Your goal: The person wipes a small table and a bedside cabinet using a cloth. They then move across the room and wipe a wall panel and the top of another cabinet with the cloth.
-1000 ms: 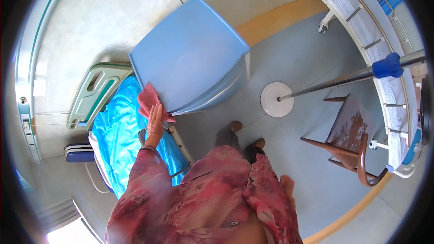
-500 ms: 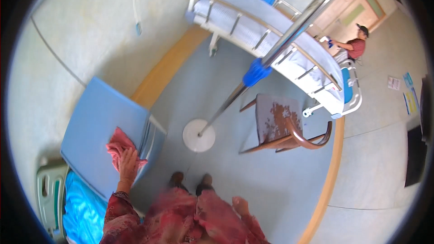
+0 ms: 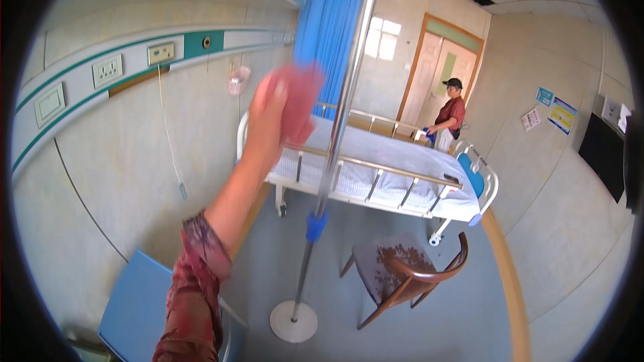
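Raised out in front, my left hand (image 3: 267, 114) is closed on a red cloth (image 3: 300, 104), its edges smeared by motion. Just right of the cloth rises a shiny metal pole (image 3: 335, 137) with a blue collar (image 3: 315, 226) and a round white base (image 3: 293, 322). Whether the cloth touches the pole I cannot tell. The blue top of a bedside cabinet (image 3: 134, 305) shows at the lower left, below my patterned red sleeve. My right hand is out of the picture.
A railed hospital bed (image 3: 396, 154) stands beyond the pole. A brown wooden chair (image 3: 389, 268) with a worn seat is at the right. Beside the bed's far side stands a person (image 3: 449, 114) in a cap. A pull cord (image 3: 171, 141) hangs along the left wall.
My left hand has lifted off the cabinet top with the red cloth and come up toward the pole. The view has tilted up. My right hand has left the picture; the person beyond the bed now stands upright.
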Available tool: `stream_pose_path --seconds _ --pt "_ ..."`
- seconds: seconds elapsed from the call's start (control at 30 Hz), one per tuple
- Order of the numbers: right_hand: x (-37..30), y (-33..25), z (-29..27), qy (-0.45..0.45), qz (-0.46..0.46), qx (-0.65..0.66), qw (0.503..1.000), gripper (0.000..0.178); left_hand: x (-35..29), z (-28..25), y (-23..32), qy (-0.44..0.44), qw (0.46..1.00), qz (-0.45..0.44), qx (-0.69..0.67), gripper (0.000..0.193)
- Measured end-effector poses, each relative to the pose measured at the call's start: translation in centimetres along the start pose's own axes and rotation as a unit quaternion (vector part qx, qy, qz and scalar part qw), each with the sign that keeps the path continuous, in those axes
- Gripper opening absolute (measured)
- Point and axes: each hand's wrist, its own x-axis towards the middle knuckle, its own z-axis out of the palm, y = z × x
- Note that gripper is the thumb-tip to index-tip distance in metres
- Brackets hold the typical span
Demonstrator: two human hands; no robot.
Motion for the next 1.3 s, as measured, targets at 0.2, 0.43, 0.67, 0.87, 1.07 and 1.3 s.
stream_pose_path --seconds 0.2,0.43,0.67,0.87,1.07,1.3 --pt "2.4 -1.3 -2.4 0.035 -0.007 0.052 0.998 0.034 16.2 15.1 8.0 -0.162 0.948 0.264 -0.068 0.039" --pt "3.0 0.9 -3.7 0.064 -0.006 0.096 0.993 0.035 23.8 19.1 10.7 -0.144 0.963 0.135 0.181 0.027" --pt "-0.8 7.9 -0.2 0.087 0.076 0.150 0.982 0.036 21.1 18.3 10.9 -0.237 0.958 0.057 0.150 0.036" --pt "-10.6 13.8 6.5 0.072 0.205 0.204 0.954 0.037 12.1 11.0 1.9 -0.180 0.981 0.049 0.051 0.043" --pt "-15.3 15.1 11.5 0.093 0.236 0.257 0.933 0.040 2.8 9.3 -3.3 -0.030 0.989 0.076 0.123 0.039" --pt "-11.5 12.2 9.6 0.145 0.180 0.258 0.938 0.040 -3.7 5.7 -7.1 0.046 0.985 0.048 0.160 0.034"
